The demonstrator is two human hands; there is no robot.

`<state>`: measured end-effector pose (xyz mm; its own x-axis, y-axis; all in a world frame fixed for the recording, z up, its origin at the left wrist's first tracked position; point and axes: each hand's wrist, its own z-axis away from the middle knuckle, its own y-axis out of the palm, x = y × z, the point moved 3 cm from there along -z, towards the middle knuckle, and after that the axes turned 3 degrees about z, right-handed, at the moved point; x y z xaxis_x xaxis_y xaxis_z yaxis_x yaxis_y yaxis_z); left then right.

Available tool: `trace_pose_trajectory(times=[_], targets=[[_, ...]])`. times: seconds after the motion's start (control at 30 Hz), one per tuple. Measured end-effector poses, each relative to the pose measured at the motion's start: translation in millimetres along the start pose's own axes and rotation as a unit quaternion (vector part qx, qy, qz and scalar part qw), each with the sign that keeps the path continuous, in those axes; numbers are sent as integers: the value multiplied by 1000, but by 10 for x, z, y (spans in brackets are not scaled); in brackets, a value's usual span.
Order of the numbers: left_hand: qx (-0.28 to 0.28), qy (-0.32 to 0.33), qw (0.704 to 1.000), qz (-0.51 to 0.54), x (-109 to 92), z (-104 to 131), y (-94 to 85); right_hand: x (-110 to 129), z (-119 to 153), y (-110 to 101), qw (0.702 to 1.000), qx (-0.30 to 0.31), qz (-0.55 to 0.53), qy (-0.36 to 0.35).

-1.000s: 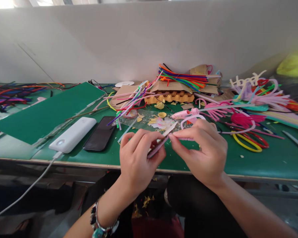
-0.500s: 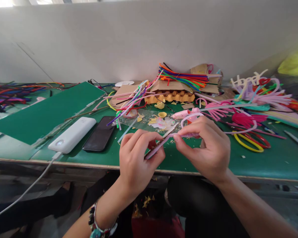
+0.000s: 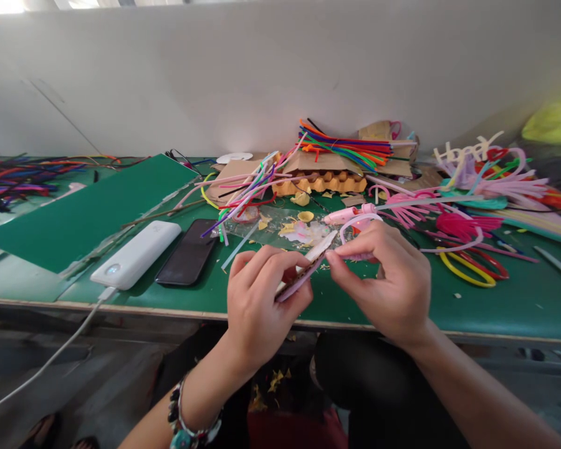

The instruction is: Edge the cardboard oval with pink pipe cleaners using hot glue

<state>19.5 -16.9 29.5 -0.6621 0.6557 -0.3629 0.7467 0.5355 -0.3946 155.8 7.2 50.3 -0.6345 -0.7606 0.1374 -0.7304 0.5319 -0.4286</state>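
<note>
2 bare hands of ours work close together above the near edge of the green bench. With our left hand we grip a cardboard piece, fingers over its upper side and thumb beneath; it slants up to the right, pale on top, with a lilac layer along its lower edge. With our right hand we pinch a lilac stem between thumb and forefinger, right at the tip of the cardboard. Beyond the pinch, the stem loops up behind our right knuckles, and a matching lilac length runs out to the right; we cannot tell how the 2 parts join behind the hand.

Just past our fingertips we see a pink glue gun and pale scraps on a clear sheet. Farther back, a bundle of coloured stems lies above an orange egg carton. Left of our hands, a dark phone rests beside a white power bank, whose cable drops over the bench edge. To our right lie a yellow loop and, farther back, cream letters on a heap of pastel stems.
</note>
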Motion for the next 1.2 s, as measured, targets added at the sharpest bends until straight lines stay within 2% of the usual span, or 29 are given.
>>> trace_pose_trajectory(times=[0.17,0.37,0.57,0.87,1.03,1.2], targets=[[15,-71,994,78,44,-13,15,-65,2,8,999,22,-25,16],[32,-74,991,111,79,-58,-9,-86,-12,16,999,49,-16,3],[53,-56,996,55,67,-80,-62,-48,-24,9,999,41,0,-2],[17,-11,997,-73,25,-68,-130,64,-31,-22,998,37,41,-20],[13,-15,995,-93,19,-74,-139,84,-23,-25,997,45,50,-27],[28,-41,997,-65,5,-81,-140,106,-18,-25,996,37,74,-44]])
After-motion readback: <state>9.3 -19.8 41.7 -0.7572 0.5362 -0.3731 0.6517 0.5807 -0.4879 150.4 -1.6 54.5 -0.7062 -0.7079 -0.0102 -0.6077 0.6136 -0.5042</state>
